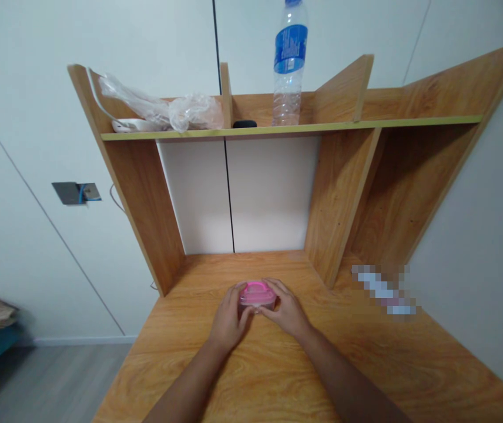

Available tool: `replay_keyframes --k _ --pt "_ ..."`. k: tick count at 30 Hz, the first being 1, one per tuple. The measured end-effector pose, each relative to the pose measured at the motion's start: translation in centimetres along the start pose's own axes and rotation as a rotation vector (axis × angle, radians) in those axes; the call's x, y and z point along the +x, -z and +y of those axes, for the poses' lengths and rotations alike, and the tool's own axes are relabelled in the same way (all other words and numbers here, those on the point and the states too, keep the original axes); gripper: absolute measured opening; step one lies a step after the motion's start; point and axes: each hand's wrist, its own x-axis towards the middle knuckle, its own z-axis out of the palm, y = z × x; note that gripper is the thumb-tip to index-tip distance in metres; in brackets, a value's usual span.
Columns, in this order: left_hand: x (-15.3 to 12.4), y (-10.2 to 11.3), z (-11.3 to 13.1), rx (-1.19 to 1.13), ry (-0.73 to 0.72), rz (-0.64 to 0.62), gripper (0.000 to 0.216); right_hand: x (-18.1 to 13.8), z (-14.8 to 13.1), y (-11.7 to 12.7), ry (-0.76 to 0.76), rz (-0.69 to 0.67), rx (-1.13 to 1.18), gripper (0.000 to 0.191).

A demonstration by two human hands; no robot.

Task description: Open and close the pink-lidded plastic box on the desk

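A small clear box with a pink lid [257,294] sits on the wooden desk [278,364], near its middle. My left hand [228,320] curls round the box's left side, fingers wrapped on it. My right hand [287,310] grips the right side the same way, fingertips over the lid's edge. Both thumbs meet under the front of the box.
A shelf [291,128] above the desk carries a plastic water bottle [289,61], crumpled clear plastic bags [167,108], a white cable [128,123] and a small black item [245,124]. Wooden dividers [344,194] flank the desk's back. A blurred patch [384,289] lies at right.
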Motion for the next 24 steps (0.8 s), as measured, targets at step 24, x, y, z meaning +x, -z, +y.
replay_keyframes --k 24 --pt "0.19 0.1 0.32 -0.065 0.025 -0.024 0.053 0.03 0.0 0.79 -0.023 -0.046 0.086 0.07"
